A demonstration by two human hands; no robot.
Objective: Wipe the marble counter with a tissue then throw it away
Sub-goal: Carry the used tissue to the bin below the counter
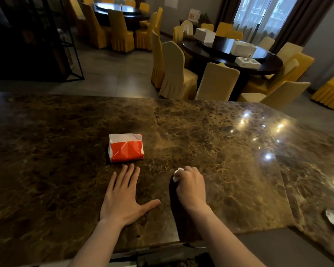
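Right hand (191, 186) is balled into a fist around a crumpled white tissue (176, 175), knuckles up, with only a small wad showing at the finger side where it meets the marble counter (229, 151). Left hand (123, 197) lies flat and empty on the stone just beside it, fingers spread and pointing away, thumb stretched out toward the right wrist, apparently bracing the body. Both forearms reach in from the near edge, the right one angled slightly inward. A red and white tissue pack (126, 147) sits just beyond the left fingertips, apart from them. Wiping looks to be the step in hand; to do it well, the wad should stay pressed flat to the polished surface and travel in overlapping strokes, since so little paper is exposed that the knuckles could drag instead. Opening the tissue a bit wider would cover more stone. No bin is visible here.
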